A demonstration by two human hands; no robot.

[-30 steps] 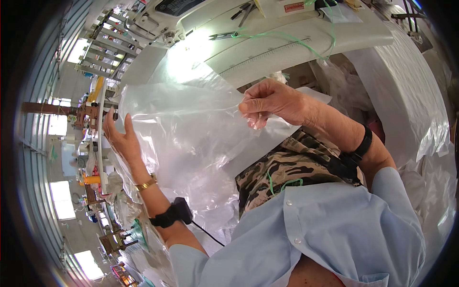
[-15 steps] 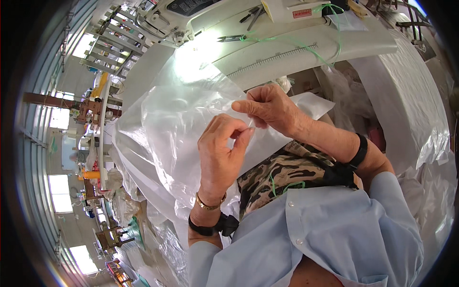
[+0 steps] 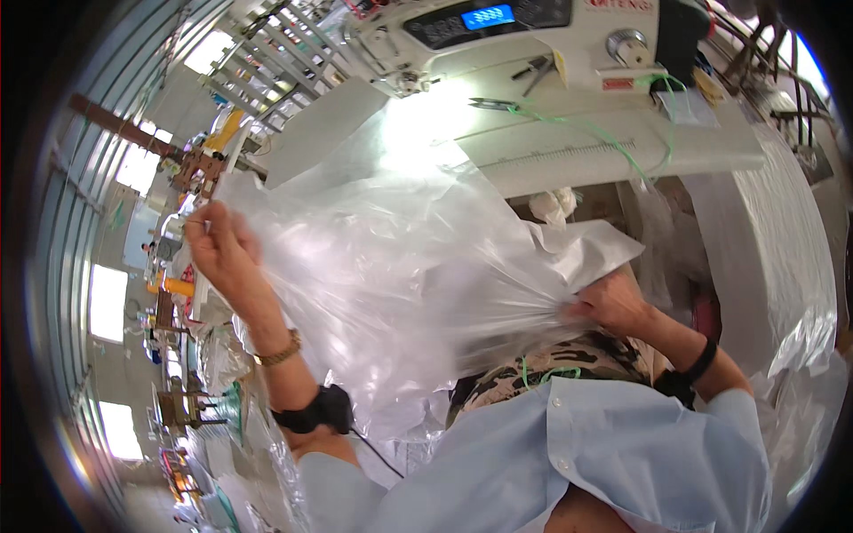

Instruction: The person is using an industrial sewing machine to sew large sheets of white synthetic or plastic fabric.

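While our right hand (image 3: 617,304) bunches the near right part of the clear plastic sheet (image 3: 382,258), its fingers closed on the gathered film, sharp creases fan out from that grip. Our left hand (image 3: 222,253) is raised by the sheet's far left corner, its fingers curled and narrow but blurred; we cannot tell whether they pinch the film. To handle it well, we judge that we should pull evenly from both sides, take a little less film in the right grip, and let the creases ease out without jerking, since such thin film seems likely to slip or stretch. Below it, camouflage cloth (image 3: 484,391) covers our lap.

The sheet lies between our arms, its far end reaching the brightly lit part of the pale desk (image 3: 702,151), where a ruler scale runs near the front edge. Dark snips (image 3: 493,105) and a green cord (image 3: 609,139) lie there, before a white sewing machine (image 3: 591,53) with a lit blue screen (image 3: 487,17). Beyond, on the left, stand a slatted frame (image 3: 275,71) and bright windows (image 3: 108,302).
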